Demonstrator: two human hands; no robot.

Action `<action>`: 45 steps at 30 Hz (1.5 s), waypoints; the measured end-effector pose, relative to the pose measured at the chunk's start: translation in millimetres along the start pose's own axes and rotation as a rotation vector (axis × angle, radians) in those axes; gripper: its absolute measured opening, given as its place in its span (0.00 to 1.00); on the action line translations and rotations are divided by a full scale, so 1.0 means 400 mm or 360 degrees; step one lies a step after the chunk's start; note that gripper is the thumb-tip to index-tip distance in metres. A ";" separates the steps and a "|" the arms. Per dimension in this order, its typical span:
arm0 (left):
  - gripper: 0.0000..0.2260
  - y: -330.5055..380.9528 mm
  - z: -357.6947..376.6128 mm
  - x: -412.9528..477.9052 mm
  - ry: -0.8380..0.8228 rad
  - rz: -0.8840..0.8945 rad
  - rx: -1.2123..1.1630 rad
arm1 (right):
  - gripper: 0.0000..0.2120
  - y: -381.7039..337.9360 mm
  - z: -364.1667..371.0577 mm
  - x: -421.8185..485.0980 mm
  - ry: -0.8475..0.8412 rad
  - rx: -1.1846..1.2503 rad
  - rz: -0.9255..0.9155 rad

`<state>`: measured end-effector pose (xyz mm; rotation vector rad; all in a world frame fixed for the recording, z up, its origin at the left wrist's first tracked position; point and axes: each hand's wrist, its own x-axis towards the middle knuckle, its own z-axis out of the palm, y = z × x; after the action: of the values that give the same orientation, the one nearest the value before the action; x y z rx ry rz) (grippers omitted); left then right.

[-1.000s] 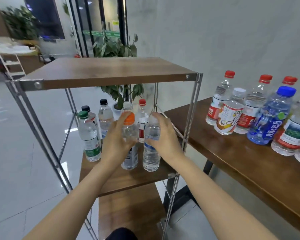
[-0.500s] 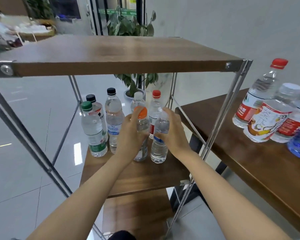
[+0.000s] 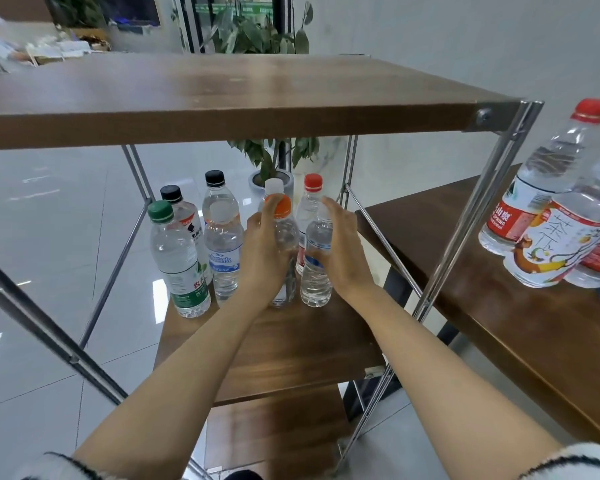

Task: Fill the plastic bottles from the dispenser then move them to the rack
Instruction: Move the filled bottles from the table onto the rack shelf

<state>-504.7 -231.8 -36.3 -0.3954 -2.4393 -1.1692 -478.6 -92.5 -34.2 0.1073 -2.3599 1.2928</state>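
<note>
Orange-capped bottle and small clear bottle stand upright just beside each other on the rack's middle shelf, in front of five bottles already placed. In the head view, the left hand still wraps the orange-capped bottle. The right hand has loosened since half a second ago, its fingers now straight against the small clear bottle. Placement looks done, and letting go comes next.

Both your bare forearms reach forward side by side. Left grip is curled round the orange-capped bottle; right grip has straight-ish fingers, palm facing left.
</note>
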 end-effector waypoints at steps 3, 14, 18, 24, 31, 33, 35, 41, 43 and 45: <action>0.42 -0.002 0.006 0.004 -0.0005 -0.0029 0.0003 | 0.37 0.001 0.003 0.007 0.0007 -0.0172 -0.0061; 0.44 0.002 0.011 -0.002 -0.0056 -0.0075 -0.0079 | 0.39 0.001 0.008 0.021 -0.0025 -0.0380 -0.0065; 0.39 0.023 -0.022 -0.005 -0.0112 -0.0027 0.0020 | 0.41 -0.016 -0.013 0.027 -0.0111 -0.0562 0.0003; 0.28 0.087 -0.112 -0.057 -0.0077 0.0189 0.0278 | 0.37 -0.083 -0.058 -0.055 -0.0206 -0.0732 -0.0066; 0.13 0.166 -0.204 -0.172 -0.0206 0.0199 0.0360 | 0.25 -0.190 -0.150 -0.229 -0.0395 -0.0748 -0.0083; 0.11 0.192 -0.218 -0.204 -0.0229 0.0282 0.0335 | 0.21 -0.217 -0.189 -0.276 -0.0393 -0.0765 -0.0076; 0.11 0.229 -0.226 -0.232 -0.0257 0.0307 0.0272 | 0.20 -0.240 -0.241 -0.323 -0.0358 -0.0758 -0.0052; 0.11 0.394 -0.196 -0.288 -0.0327 0.0525 -0.0006 | 0.14 -0.275 -0.456 -0.430 -0.0106 -0.0916 0.0070; 0.11 0.456 -0.168 -0.288 -0.0384 0.0623 -0.0123 | 0.14 -0.278 -0.533 -0.446 -0.0001 -0.0991 0.0097; 0.11 0.521 -0.134 -0.281 -0.0418 0.0716 -0.0164 | 0.15 -0.277 -0.605 -0.453 0.0120 -0.1047 0.0146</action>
<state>-306.5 -156.0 81.6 -1.1253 -2.3228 -1.0960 -202.4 17.8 89.3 -0.2496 -2.6141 0.4880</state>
